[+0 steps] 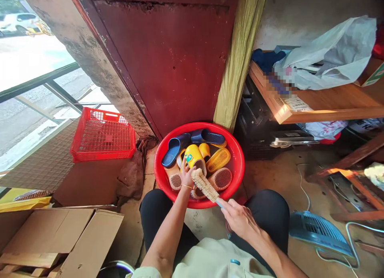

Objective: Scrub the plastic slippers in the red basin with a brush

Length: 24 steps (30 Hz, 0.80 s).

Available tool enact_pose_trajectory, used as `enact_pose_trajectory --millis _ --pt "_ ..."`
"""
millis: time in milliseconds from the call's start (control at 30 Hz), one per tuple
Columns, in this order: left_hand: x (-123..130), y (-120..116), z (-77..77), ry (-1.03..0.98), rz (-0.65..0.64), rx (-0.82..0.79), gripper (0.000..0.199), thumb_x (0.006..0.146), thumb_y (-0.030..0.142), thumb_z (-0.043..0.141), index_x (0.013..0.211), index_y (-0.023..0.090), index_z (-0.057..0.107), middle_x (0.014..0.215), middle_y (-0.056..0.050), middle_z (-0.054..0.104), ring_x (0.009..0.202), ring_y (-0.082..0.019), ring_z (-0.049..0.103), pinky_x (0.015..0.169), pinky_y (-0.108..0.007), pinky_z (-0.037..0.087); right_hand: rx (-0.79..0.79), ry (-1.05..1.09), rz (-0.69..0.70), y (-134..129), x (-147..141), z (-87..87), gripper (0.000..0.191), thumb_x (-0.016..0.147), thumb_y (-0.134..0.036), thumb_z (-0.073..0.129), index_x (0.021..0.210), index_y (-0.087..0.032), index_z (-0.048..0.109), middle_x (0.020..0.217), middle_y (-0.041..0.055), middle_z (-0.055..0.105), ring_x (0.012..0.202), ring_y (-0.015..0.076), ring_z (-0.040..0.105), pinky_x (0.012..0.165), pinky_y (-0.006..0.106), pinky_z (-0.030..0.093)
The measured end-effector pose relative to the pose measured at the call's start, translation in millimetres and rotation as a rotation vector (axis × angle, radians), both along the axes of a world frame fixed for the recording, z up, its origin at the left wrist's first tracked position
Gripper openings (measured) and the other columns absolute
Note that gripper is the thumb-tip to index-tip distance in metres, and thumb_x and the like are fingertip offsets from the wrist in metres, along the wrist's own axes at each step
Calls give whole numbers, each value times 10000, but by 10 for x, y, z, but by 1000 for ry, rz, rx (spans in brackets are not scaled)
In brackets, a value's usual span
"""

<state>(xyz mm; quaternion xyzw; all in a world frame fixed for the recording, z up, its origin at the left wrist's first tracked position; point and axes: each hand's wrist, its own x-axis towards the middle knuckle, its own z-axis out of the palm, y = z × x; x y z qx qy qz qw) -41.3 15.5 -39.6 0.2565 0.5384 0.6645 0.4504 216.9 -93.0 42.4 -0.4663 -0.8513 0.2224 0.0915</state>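
Note:
A scrubbing brush (205, 186) with pale bristles is in my right hand (238, 217), whose fingers are closed around its light blue handle. My left hand (187, 176) grips a yellow slipper (193, 153) with a green cartoon figure on its upper. The brush head lies close to the slipper's opening; whether they touch I cannot tell. Both hands are over a red basin (241, 170) between my knees. In it are dark blue slippers (177, 148), another yellow slipper (219, 160) with its sole showing, and tan slippers (222, 178) with patterned soles.
A dark red door (168, 62) and a yellowish curtain (237, 70) rise behind the basin. To the left are a red plastic crate (105, 136) and a cardboard box (54, 234). On the right stand a wooden table (324, 104) with a plastic bag and a blue fan (319, 230) with its cord.

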Motion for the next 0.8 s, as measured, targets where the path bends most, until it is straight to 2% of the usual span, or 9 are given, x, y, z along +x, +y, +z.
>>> enact_pose_trajectory --millis 67,167,267,333,467,567,633,700,800 --pt "33 -20 13 31 -5 0 939 772 343 679 1596 235 242 1287 -123 655 1064 -256 697 903 -397 577 22 -119 -52 98 -109 -29 446 997 -331 436 1406 -338 614 917 70 718 734 198 695 644 275 501" --pt "52 -47 37 144 -14 14 881 791 376 689 1575 214 319 1324 -132 632 1149 -279 661 941 -408 562 26 -198 -95 416 -401 -13 411 1002 -327 428 1353 -330 643 939 80 722 747 198 692 643 270 474" --pt "22 -65 57 240 -26 39 799 832 397 666 1553 217 372 1364 -129 618 1220 -289 622 988 -431 538 12 -184 -70 697 -690 52 406 1003 -294 415 1341 -323 639 912 85 722 772 202 689 645 265 458" --pt "-8 -68 60 293 -3 42 757 858 411 648 1545 224 390 1394 -127 602 1262 -294 595 1018 -444 519 -4 -162 -18 768 -746 78 404 995 -267 422 1334 -316 637 914 80 724 795 197 690 660 257 453" --pt "-38 -59 45 426 56 79 721 863 433 659 1517 226 440 1438 -121 572 1357 -302 515 1107 -453 448 -35 -178 117 651 -438 82 344 956 -243 485 1217 -317 696 918 53 731 839 192 691 707 250 456" --pt "-49 -62 83 593 96 155 693 876 430 658 1508 235 449 1456 -113 553 1370 -296 493 1155 -474 391 -61 -219 124 505 -69 120 336 935 -246 510 1187 -326 718 917 45 738 857 201 694 742 267 473" --pt "-81 -75 166 771 127 221 649 908 428 625 1503 234 455 1457 -118 541 1360 -292 492 1162 -487 373 -101 -162 81 446 133 143 361 944 -274 495 1229 -326 710 957 46 751 890 203 702 787 284 498" --pt "-141 -79 289 963 148 283 592 949 421 565 1497 222 463 1457 -136 525 1360 -294 481 1160 -496 368 -145 -8 1 421 284 123 396 956 -307 469 1283 -301 693 1065 60 762 977 207 705 871 306 518" --pt "-268 -8 470 1190 157 311 520 985 385 489 1474 207 497 1471 -159 500 1377 -305 453 1166 -508 351 -189 264 -184 409 413 -12 432 960 -372 452 1301 -252 688 1221 82 738 1105 222 685 975 332 517"
